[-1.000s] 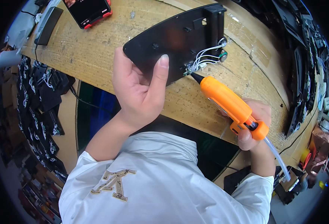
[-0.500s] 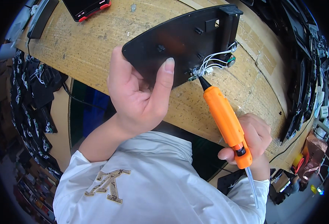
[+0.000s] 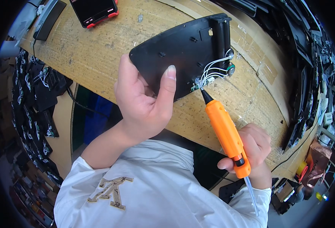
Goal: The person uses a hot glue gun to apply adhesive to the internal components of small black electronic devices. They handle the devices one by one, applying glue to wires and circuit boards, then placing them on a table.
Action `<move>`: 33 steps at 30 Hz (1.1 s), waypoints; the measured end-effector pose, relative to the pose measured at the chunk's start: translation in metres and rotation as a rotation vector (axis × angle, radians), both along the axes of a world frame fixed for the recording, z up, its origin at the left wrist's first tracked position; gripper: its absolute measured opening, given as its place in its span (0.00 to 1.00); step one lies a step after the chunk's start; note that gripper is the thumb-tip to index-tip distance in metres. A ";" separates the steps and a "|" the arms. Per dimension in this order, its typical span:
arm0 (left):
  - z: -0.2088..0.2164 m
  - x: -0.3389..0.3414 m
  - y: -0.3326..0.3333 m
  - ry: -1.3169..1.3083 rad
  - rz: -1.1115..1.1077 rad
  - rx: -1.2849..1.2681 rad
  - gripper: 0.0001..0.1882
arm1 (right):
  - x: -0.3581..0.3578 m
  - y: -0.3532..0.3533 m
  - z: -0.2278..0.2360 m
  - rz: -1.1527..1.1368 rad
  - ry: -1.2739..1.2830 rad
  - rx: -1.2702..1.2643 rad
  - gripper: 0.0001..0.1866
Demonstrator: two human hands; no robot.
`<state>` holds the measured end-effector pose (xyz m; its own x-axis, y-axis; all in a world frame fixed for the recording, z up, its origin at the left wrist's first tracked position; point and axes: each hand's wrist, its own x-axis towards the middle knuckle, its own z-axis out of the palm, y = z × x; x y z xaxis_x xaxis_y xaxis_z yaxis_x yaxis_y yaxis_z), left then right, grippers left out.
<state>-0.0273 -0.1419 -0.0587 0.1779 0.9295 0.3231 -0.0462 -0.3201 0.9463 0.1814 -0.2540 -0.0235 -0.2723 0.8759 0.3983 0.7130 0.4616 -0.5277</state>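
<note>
My left hand (image 3: 146,97) grips a black plastic panel (image 3: 178,53) by its near left edge, thumb across the face and fingers behind. Along the panel's right side, white wires (image 3: 213,68) run from a small green circuit board (image 3: 195,87) to a round metal part with a green rim (image 3: 231,70). My right hand (image 3: 253,146) is closed around an orange hot glue gun (image 3: 224,127). The gun's black nozzle tip (image 3: 205,95) is at the circuit board where the wires end; whether it touches is unclear. A clear glue stick (image 3: 251,195) sticks out of the gun's rear.
A phone with red corners (image 3: 95,11) lies on the worn wooden table (image 3: 99,49). A dark grey bar (image 3: 49,21) stands at the far left. Black panels with wires are stacked at left (image 3: 30,125) and right (image 3: 308,83). A brown bag (image 3: 316,163) sits at the right.
The panel has tilted a little, its right end shifting left and nearer to me. The glue gun has moved slightly left and down with it, its tip staying by the circuit board.
</note>
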 end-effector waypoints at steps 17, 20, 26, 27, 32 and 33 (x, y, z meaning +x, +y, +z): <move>-0.004 0.002 0.001 -0.148 0.162 -0.078 0.12 | -0.002 -0.002 0.008 -0.028 -0.158 -0.118 0.27; -0.001 -0.005 0.003 -0.184 0.042 -0.146 0.15 | 0.035 -0.011 -0.028 -0.073 0.331 -0.285 0.26; 0.038 -0.144 0.005 -0.204 0.123 -0.109 0.14 | 0.075 0.009 -0.051 -0.525 0.970 -0.127 0.28; 0.048 -0.180 0.000 -0.379 0.256 -0.120 0.13 | 0.076 0.012 -0.053 -0.491 1.023 -0.113 0.27; 0.032 -0.399 -0.023 -0.515 0.836 -0.049 0.12 | 0.065 0.012 -0.048 -0.500 0.890 -0.117 0.25; 0.024 -0.437 -0.031 -0.482 0.850 -0.062 0.13 | 0.065 0.016 -0.051 -0.483 0.878 -0.115 0.26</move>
<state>-0.4646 -0.1725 -0.0349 -0.6972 0.7046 0.1318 -0.2090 -0.3757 0.9029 0.2462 -0.2382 -0.0746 0.4707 0.8607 0.1941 0.1484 0.1396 -0.9790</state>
